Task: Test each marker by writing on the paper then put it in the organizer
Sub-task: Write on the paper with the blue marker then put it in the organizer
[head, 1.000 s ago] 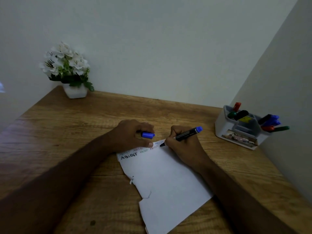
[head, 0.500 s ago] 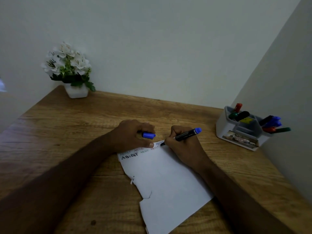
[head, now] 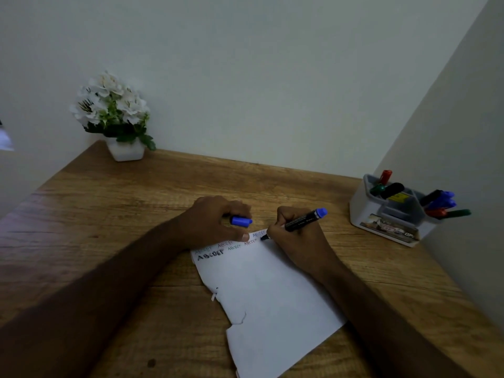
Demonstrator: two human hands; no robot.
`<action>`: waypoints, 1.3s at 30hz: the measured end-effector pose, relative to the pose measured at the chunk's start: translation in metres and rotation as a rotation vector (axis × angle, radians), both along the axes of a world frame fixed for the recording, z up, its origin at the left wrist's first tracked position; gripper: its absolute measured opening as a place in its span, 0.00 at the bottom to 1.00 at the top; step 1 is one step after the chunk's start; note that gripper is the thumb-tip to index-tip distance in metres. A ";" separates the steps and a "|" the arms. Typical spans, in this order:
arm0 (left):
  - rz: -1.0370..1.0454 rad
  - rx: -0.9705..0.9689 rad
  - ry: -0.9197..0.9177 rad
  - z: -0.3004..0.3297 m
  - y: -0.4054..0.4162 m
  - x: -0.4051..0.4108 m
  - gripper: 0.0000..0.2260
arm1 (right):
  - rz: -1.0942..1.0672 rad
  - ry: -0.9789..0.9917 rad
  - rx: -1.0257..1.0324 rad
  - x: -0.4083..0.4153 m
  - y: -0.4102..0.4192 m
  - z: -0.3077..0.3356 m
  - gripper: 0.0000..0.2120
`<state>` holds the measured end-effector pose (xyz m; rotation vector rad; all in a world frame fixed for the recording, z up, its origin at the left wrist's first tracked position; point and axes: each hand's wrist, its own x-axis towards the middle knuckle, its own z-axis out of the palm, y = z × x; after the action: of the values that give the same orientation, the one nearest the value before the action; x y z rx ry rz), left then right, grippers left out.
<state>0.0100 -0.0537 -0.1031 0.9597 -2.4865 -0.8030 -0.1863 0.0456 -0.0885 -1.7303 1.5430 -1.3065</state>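
The right hand (head: pixel 297 241) is pinching a blue marker (head: pixel 301 221), testing its tip at the paper's (head: pixel 267 290) top edge; the left hand (head: pixel 215 222) is curling around the cap (head: pixel 241 221). Recapping likely comes next, then the organizer (head: pixel 381 214).

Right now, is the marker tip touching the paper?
Touching. The head view shows the marker tip meeting the paper at its top edge.

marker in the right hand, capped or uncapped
Uncapped: the marker shows its bare dark tip on the paper, and the left hand holds its blue cap.
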 end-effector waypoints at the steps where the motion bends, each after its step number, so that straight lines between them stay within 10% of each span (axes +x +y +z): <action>1: 0.000 -0.003 -0.002 0.000 -0.001 0.000 0.34 | -0.007 -0.007 0.000 -0.001 0.000 0.000 0.12; 39: -0.010 0.010 0.028 0.001 0.001 -0.001 0.34 | -0.050 -0.001 -0.026 -0.004 0.000 -0.001 0.15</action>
<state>0.0093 -0.0532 -0.1017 0.9330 -2.4675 -0.8271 -0.1904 0.0451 -0.0893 -1.7168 1.5844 -1.3571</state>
